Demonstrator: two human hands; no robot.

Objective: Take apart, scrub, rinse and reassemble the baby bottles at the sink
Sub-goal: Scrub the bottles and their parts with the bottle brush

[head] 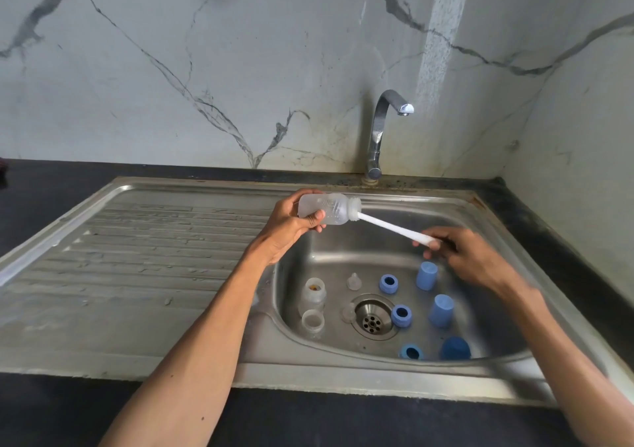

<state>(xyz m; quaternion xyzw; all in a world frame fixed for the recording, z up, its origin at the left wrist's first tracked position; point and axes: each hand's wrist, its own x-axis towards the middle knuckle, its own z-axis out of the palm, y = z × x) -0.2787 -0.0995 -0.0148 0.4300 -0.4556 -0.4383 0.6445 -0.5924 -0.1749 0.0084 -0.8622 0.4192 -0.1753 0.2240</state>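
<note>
Three bottles stand apart from their blue rings (388,284) and caps (426,276) in the sink (494,312), so disassembly looks done and scrubbing barely begun: left hand (287,227) grips one bottle (329,208), right hand (470,256) pinches the brush handle (394,229) inside it.

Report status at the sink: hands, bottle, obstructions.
Left hand grips bottle, held sideways over sink. Right hand holds brush handle, head inside bottle. Tap dry. Nothing in the way; loose parts lie in the basin below.

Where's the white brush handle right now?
Head view: the long white plastic brush handle slants above the steel sink basin, its far end inside the clear plastic bottle gripped by the left hand, near end pinched by the right hand.
</note>
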